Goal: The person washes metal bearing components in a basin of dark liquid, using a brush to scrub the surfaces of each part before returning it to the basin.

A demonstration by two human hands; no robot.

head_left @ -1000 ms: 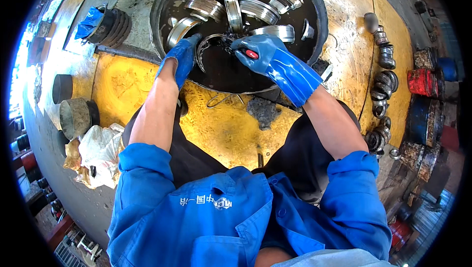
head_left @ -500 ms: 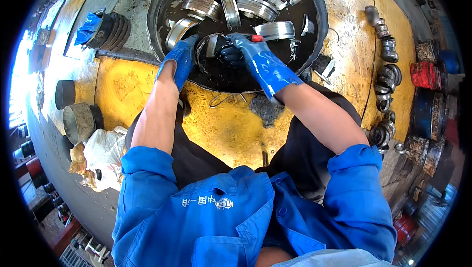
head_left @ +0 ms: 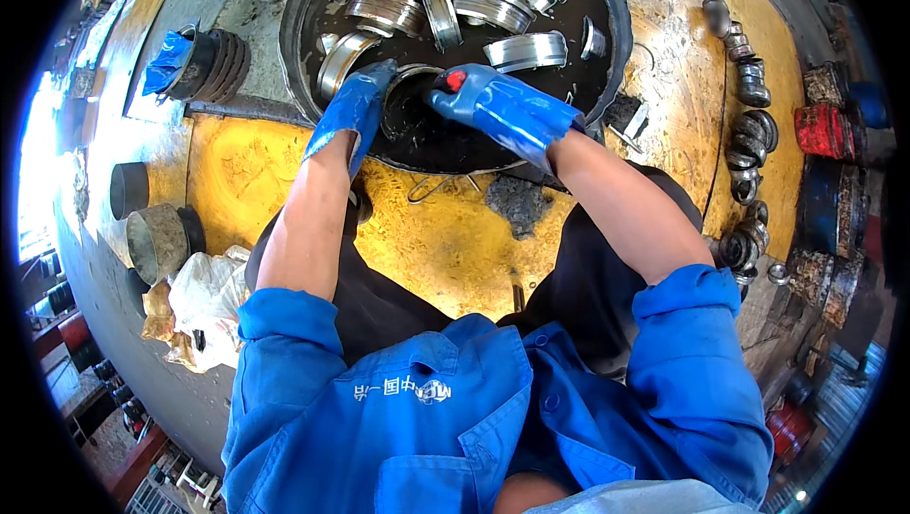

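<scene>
Both my hands wear blue rubber gloves and work over a round black basin [head_left: 621, 36] of dark liquid. My left hand [head_left: 355, 107] is closed on the left rim of a dark, wet metal ring [head_left: 413, 72], tilted at the basin's near side. At the ring's right side my right hand [head_left: 498, 105] is curled round a small tool, whose red end [head_left: 455, 80] shows by the thumb. The rest of that tool is hidden by the glove and the ring, so its kind cannot be made out. Several shiny grooved metal rings [head_left: 493, 10] lie in the liquid beyond my hands.
A row of small dark metal rings [head_left: 749, 135] runs down the right side. To the left stand a stack of dark rings [head_left: 223, 64] with a blue cloth [head_left: 169, 61], some cylindrical sleeves [head_left: 161, 239] and a white plastic bag [head_left: 210, 301]. A bent wire [head_left: 427, 190] and dark rag [head_left: 519, 206] lie nearer.
My right hand has turned, and the red end has shifted left and slightly down, toward the ring's opening. My left hand stays at the ring's left rim, the ring's opening now showing more.
</scene>
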